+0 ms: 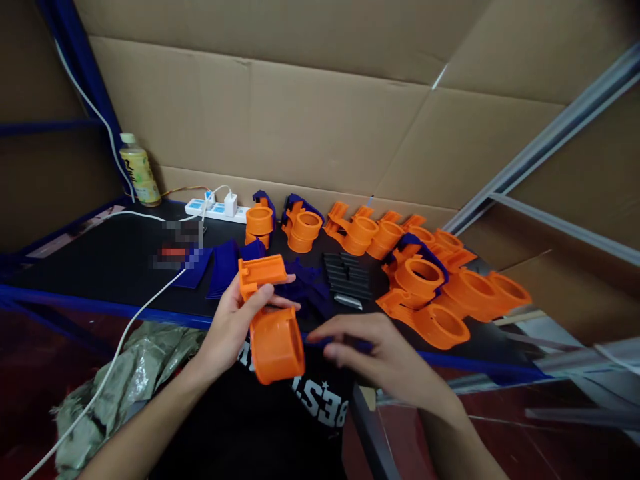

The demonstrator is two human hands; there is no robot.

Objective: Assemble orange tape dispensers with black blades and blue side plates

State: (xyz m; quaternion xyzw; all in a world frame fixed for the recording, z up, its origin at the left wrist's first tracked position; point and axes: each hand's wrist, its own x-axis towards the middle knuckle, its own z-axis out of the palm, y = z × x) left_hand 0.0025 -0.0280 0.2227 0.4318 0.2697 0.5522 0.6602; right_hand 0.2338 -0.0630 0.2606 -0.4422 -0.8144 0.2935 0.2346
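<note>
At the left we see a bottle [140,175] with a white cap and a yellow label, standing at the back of the black table [85,267], near the cardboard wall [300,113]. Below the front edge lies a crumpled grey-green sack [150,353], and a white cable [131,325] drops past it. Further along, a power strip [243,214] with a white plug [231,205] lies at the back, and in front of it sit some blue sheets [223,270].

Our left hand [233,320] is closed around an orange holder [276,350], its thumb pressed across the middle; we have the holder raised at the table's front edge, its round cup hanging lowest. Behind it, dark blue pieces [307,287] lie in a loose heap. Along the back stand two orange holders with blue parts [303,223], and next to them a row of plain orange holders [363,233].

Right of the heap, black strips [347,275] lie side by side. Our right hand [373,347] is half open, fingers loosely bent and gripping nothing we can see, its fingertips just beside the cup. At the right, more orange holders [445,327] crowd together on the table.
</note>
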